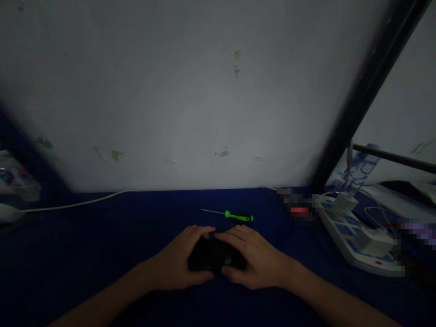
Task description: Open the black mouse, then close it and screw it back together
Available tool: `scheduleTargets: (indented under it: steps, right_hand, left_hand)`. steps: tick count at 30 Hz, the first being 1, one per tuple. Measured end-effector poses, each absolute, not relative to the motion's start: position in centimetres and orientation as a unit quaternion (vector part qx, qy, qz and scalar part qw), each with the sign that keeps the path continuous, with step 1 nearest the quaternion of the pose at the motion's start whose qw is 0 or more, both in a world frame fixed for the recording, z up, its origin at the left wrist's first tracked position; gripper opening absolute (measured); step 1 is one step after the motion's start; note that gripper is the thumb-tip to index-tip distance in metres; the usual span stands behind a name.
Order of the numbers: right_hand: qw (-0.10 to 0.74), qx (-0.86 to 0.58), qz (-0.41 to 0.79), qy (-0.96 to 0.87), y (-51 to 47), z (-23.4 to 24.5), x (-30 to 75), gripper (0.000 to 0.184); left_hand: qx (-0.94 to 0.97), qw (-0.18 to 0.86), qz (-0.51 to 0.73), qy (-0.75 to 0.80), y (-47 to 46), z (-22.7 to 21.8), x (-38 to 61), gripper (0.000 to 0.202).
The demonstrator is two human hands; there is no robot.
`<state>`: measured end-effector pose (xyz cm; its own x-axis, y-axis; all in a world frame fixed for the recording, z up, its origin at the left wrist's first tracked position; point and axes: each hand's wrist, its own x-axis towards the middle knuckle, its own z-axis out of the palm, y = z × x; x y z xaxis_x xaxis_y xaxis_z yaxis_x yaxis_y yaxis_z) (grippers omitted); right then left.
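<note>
Left hand (pixel 173 260) and right hand (pixel 256 259) close together at the near middle of the bench (pixel 102 240), both wrapped around a black object (pixel 216 255), too dark and too covered to show what kind. Fingers curved over its far side, tips of the two hands almost meeting on top, thumbs low along the near side: a firm two-handed hold, neither spread nor pinching any small part. Object over the dark blue cloth of the bench, whether resting on it or lifted just above it impossible to tell. As far as shows, object all in one piece, with no opened cover, loose parts or screws around it. Green-and-black screwdriver (pixel 238 216) lying just beyond the hands, shaft pointing left, not touched by either hand. Farther right, a white power strip (pixel 350 240) with two white plug adapters (pixel 373 241), cords trailing from it, and blurred, unreadable items beside it. White cable (pixel 68 207) running along the far left of the bench, below a stained grey wall (pixel 170 91).
</note>
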<state>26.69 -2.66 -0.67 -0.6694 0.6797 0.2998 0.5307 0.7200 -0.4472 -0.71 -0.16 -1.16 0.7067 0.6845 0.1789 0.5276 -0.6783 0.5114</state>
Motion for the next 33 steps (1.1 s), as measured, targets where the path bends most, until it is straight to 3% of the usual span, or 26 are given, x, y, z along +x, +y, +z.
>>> scheduleTargets:
  steps: [6, 12, 16, 27, 33]
  right_hand:
    - [0.315, -0.424, 0.101, -0.843, -1.0, -1.3, 27.5, 0.037]
    - [0.334, -0.525, 0.027, -0.783, 1.9, -3.5, 29.7, 0.038]
    - [0.313, -0.529, 0.036, -0.788, 3.1, -4.1, 31.0, 0.036]
    - [0.334, -0.514, 0.071, -0.787, 3.9, -4.4, 31.4, 0.029]
    - [0.338, -0.522, 0.081, -0.779, 3.9, -4.6, 31.3, 0.044]
  left_hand:
    - [0.902, 0.188, 0.181, 0.343, -0.1, -1.4, -0.5, 0.076]
    - [0.905, 0.152, 0.2, 0.344, 0.2, -1.9, -0.5, 0.076]
    - [0.908, 0.158, 0.193, 0.335, 0.3, -1.4, -0.8, 0.083]
    - [0.897, 0.149, 0.201, 0.363, 0.2, -1.4, -0.3, 0.07]
    - [0.89, 0.128, 0.218, 0.379, 0.7, -1.6, -0.3, 0.062]
